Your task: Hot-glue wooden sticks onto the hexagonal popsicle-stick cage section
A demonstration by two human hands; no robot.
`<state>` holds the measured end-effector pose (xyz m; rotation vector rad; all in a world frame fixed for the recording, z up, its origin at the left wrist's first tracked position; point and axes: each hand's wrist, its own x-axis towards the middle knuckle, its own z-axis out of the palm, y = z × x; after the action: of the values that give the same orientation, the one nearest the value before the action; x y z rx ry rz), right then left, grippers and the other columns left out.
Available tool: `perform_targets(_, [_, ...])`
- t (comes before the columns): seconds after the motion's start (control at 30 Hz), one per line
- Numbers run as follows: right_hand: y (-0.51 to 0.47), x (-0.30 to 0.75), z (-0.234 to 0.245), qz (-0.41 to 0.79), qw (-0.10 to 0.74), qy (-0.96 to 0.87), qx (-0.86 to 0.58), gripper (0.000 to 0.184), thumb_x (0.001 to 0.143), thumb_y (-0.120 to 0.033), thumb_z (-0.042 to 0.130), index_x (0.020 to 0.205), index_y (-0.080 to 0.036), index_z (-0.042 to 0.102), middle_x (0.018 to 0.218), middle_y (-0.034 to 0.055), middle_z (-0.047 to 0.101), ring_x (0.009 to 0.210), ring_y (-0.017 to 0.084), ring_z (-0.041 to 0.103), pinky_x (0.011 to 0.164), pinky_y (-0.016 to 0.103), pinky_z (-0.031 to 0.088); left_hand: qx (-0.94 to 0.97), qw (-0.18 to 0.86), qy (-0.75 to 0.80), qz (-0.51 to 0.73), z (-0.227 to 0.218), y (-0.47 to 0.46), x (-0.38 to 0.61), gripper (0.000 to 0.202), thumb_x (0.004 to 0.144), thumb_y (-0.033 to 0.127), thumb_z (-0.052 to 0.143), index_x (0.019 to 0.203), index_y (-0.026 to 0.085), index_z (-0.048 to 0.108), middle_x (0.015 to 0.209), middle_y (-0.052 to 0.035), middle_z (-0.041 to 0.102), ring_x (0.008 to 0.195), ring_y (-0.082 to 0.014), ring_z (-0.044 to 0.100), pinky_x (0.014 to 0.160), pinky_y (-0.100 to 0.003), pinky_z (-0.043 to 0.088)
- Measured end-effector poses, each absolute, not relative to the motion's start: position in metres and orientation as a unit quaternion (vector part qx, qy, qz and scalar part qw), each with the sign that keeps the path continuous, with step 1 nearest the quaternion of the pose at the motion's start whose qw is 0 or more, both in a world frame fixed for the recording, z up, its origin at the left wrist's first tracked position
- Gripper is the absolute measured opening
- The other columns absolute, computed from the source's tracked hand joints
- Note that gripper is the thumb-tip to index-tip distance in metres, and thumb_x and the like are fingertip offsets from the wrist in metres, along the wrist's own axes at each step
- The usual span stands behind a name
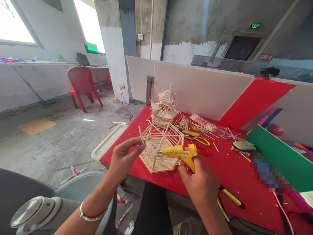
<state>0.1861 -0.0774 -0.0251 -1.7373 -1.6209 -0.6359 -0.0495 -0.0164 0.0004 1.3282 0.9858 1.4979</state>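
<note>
My right hand [199, 176] is wrapped round the handle of a yellow hot glue gun [179, 151], its nozzle pointing left across a hexagonal stick frame [153, 164]. A thin wooden stick [141, 133] stands nearly upright, pinched between the thumb and fingers of my left hand [126, 155] at the frame's left side. The frame has a floor of packed sticks and a lattice of spokes on top. Just behind it stands a tiered pagoda model [166, 106] made of the same sticks.
On the red table [205, 169] lie yellow-handled scissors [201, 141], a bagged bundle of sticks [202, 122], loose sticks and a yellow-black utility knife [232, 196]. A green board [278, 160] stands at right. A bin [85, 182] and a metal flask [46, 212] are at lower left.
</note>
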Motion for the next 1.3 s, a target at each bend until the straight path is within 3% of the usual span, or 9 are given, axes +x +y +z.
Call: perform_targets(1.3, [-0.084,0.206,-0.025,-0.246,0.335,-0.615,-0.67,0.032,0.094,-0.037,0.046,0.096,-0.014,0.068,0.068,0.0043,0.069,0.055,0.018,0.062,0.05,0.029,0.034,0.749,0.211,0.351,0.521,0.014,-0.008,-0.017,0.005,0.087,0.021,0.07,0.088,0.022,0.074,0.085,-0.0036,0.074,0.081,-0.0189,0.065,0.079,-0.036,0.049])
